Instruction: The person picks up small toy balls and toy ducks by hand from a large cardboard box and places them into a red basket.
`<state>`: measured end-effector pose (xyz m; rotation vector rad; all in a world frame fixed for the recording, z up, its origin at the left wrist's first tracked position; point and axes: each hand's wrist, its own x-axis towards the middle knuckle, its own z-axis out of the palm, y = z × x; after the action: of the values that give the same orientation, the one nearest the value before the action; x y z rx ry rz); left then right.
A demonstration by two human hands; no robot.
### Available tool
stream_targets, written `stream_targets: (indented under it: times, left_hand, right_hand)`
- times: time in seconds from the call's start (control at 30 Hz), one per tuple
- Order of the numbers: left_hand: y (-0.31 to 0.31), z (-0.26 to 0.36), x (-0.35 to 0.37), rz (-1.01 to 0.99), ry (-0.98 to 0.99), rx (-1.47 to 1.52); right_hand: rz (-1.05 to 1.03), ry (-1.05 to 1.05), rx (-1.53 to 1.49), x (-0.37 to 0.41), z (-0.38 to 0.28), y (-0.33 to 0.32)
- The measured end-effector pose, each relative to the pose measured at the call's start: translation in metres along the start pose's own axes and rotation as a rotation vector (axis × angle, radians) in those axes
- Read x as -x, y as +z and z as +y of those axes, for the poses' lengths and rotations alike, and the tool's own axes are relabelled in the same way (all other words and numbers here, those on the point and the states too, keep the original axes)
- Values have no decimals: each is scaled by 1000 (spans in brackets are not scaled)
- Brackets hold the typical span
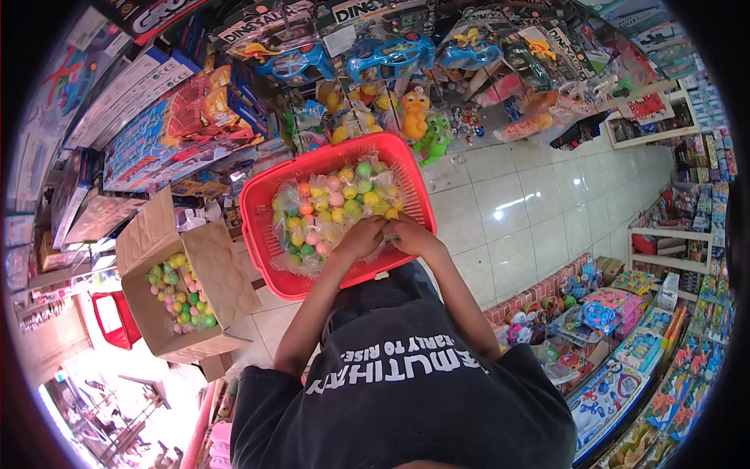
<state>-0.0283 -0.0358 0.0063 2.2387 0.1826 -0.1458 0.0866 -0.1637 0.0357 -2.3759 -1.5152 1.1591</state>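
Both hands met at the near edge of a clear bag [332, 205] of coloured balls: left hand [361, 238] and right hand [408, 231] touched, fingers curled and pinching the plastic. That bag sat inside a red basket [264, 234], above the tiled floor [508, 211]. A cardboard box [223, 270] of similar balls stood to the left.

One head-worn fisheye view, tilted steeply down along the person's own shirt [406, 391]. The left hand [361, 237] and right hand [411, 233], at the bag [328, 205] in the basket [260, 234], sit close and mid-frame; floor [516, 203] and toy shelves [156, 133] curve round the edges.
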Motion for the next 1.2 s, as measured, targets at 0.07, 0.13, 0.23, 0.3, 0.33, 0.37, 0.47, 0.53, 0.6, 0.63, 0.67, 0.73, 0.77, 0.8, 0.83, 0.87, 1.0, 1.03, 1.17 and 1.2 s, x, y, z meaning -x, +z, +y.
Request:
stream_targets:
  times: [0.07, 0.13, 0.23, 0.3, 0.33, 0.37, 0.47, 0.53, 0.6, 0.63, 0.67, 0.73, 0.77, 0.8, 0.83, 0.87, 1.0, 1.03, 1.17, 1.2]
  left_hand:
    - [-1, 5, 12, 192, 79, 30]
    - [-13, 25, 30, 280, 17, 143]
    - [-18, 49, 64, 460, -75, 251]
    - [-18, 66, 87, 581, -110, 240]
    - [-19, 76, 99, 567, -198, 476]
    - [-17, 83, 110, 546, -279, 714]
    - [-1, 97, 135, 471, -301, 925]
    - [24, 97, 146, 403, -304, 1084]
    - [63, 86, 149, 404, -363, 1043]
    - [81, 78, 147, 396, -403, 996]
    - [106, 66, 149, 437, -453, 1008]
    - [158, 35, 162, 520, -474, 927]
    - [182, 19, 167, 579, -487, 843]
    - [203, 2, 175, 603, -485, 840]
    - [223, -14, 185, 616, -571, 743]
    - [239, -23, 196, 626, -657, 647]
    - [270, -33, 245, 726, -899, 435]
    - [282, -39, 260, 710, -988, 419]
    - [313, -55, 311, 743, -1125, 613]
    - [313, -54, 323, 745, -1129, 678]
  right_hand:
    - [83, -148, -253, 24, -16, -26]
    - [165, -216, -269, 31, -8, -22]
    - [178, -266, -517, 50, -1, -25]
    - [91, -259, -724, 66, 0, -31]
    - [178, -269, -799, 75, 0, -30]
    - [265, -277, -876, 84, 2, -28]
    - [157, -275, -1002, 101, 26, -9]
    - [75, -273, -1034, 103, 44, 4]
    - [-128, -213, -1098, 107, 61, 30]
    - [-142, -217, -1091, 105, 70, 43]
    - [-210, -146, -1004, 100, 79, 61]
    - [-289, -96, -898, 86, 90, 98]
    - [-322, -9, -785, 78, 93, 118]
    - [-347, 76, -671, 70, 95, 137]
    - [-352, 61, -655, 63, 97, 158]
    - [-362, 70, -634, 57, 100, 179]
    - [-471, 58, -239, 48, 101, 223]
    - [-472, 42, -225, 49, 97, 224]
    - [-490, 161, -421, 43, 90, 228]
    - [-411, 195, -488, 39, 88, 231]
